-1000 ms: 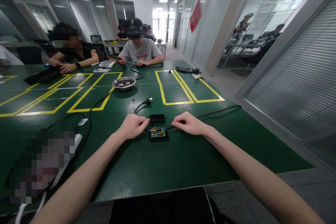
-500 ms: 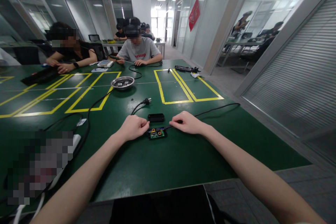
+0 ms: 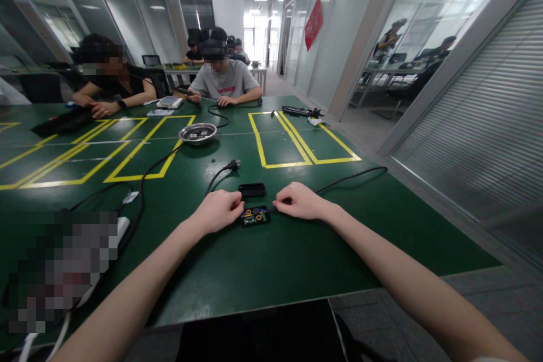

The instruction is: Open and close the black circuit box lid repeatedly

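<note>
Circuit board (image 3: 255,216) sits in black case base (image 3: 257,224) between the hands | Left hand (image 3: 219,208): pinched narrow at base's left end; grip on plug cord (image 3: 213,176) cannot be told | Right hand (image 3: 299,201): pinches black cable (image 3: 335,182) at base's right end | Black cover (image 3: 251,190) lies forward-right of left hand

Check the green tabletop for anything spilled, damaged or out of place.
No spill or damage stands out around the open black rectangular case. One oddity: a small dark speck lies alone between the shiny round metal bowl and the black power plug, too small to identify.
</note>
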Motion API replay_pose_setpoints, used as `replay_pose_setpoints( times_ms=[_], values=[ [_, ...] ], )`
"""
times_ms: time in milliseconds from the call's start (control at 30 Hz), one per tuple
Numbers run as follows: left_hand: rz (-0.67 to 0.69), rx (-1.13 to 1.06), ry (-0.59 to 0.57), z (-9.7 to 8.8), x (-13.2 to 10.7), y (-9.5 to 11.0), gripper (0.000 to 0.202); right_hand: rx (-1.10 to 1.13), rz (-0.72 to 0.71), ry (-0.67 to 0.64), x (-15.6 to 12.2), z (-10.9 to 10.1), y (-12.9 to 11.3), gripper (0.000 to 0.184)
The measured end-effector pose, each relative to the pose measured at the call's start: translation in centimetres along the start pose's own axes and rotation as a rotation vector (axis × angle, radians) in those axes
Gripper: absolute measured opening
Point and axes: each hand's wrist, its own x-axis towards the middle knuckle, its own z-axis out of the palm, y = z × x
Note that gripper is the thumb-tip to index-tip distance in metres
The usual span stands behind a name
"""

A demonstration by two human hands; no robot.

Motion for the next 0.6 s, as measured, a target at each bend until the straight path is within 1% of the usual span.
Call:
replay_pose_setpoints(
  times_ms=[67,167,300,367,500,600],
  values=[
    [-0.021,0.044,-0.001,0.1,0.0,0.2,0.032,-0.024,-0.003,0.009,0.1,0.2,-0.3,0.036],
    [-0.005,0.08,0.027,0.2,-0.1,0.3,0.032,-0.05,-0.002,0.028,0.3,0.7,-0.7,0.036],
    [-0.005,0.09,0.063,0.3,0.0,0.2,0.032,-0.078,0.054,0.055,0.5,1.3,-1.2,0.038],
    [-0.002,0.097,0.056,0.4,0.0,0.2,0.032,-0.082,0.08,0.048,0.6,1.4,-1.3,0.037],
    [0.039,0.096,0.029,0.7,0.1,0.2,0.035,-0.104,0.109,0.063,0.6,1.5,-1.4,0.027],
    [0.001,0.1,0.045,0.9,0.2,0.1,0.034,-0.1,0.138,0.076,0.6,1.7,-1.5,0.019]
  ],
)
